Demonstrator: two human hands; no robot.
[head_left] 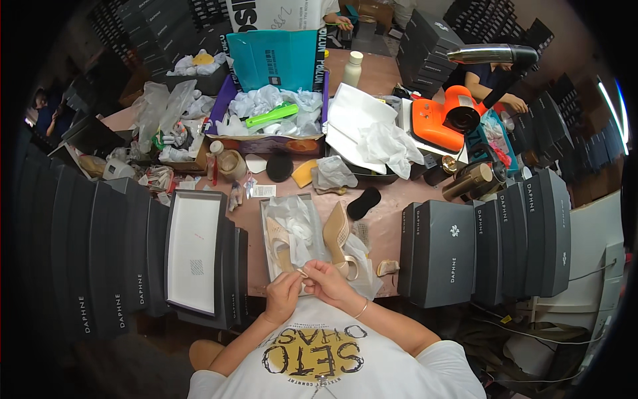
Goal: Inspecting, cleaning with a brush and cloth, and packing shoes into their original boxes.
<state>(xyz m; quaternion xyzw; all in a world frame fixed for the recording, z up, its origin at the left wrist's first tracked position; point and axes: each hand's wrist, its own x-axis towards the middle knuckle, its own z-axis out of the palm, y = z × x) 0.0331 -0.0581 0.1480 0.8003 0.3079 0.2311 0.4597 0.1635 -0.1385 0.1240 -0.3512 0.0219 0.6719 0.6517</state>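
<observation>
An open shoe box (266,229) lined with white tissue paper lies on the brown table in front of me. Two beige high-heeled sandals rest in it, one (279,241) on the left and one (337,234) on the right with its heel pointing away. My left hand (284,295) and my right hand (325,279) meet at the box's near edge. Both pinch a thin beige strap of the left sandal between the fingertips.
A box lid (195,251) lies white side up at the left. Dark shoe boxes stand at both sides (452,253) (100,266). A black pad (363,203), an orange machine (442,120), a box of crumpled paper (272,110) and other people at the far end are behind.
</observation>
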